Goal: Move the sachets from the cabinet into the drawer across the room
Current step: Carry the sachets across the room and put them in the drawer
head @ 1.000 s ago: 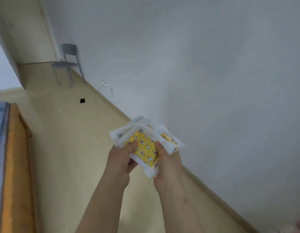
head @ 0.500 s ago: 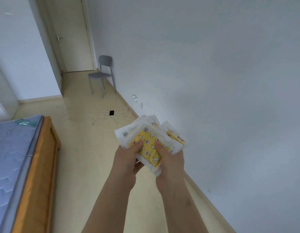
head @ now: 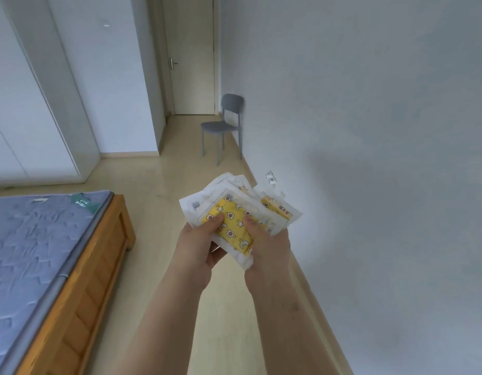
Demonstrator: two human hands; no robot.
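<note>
Keep the left hand [head: 199, 246] and right hand [head: 267, 244] pinching the fanned sachets [head: 235, 226], thumbs on top; carry them level.

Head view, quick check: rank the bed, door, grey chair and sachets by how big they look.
1. bed
2. sachets and door: about alike; the sachets are just nearer the camera
3. grey chair

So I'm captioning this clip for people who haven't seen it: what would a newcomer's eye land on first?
First, the fanned stack of sachets, a bright yellow patterned one on top. It is held mid-frame by the left hand and right hand, both thumbs on it. Then the grey chair against the right wall near the closed door, and the blue mattress at lower left.
</note>
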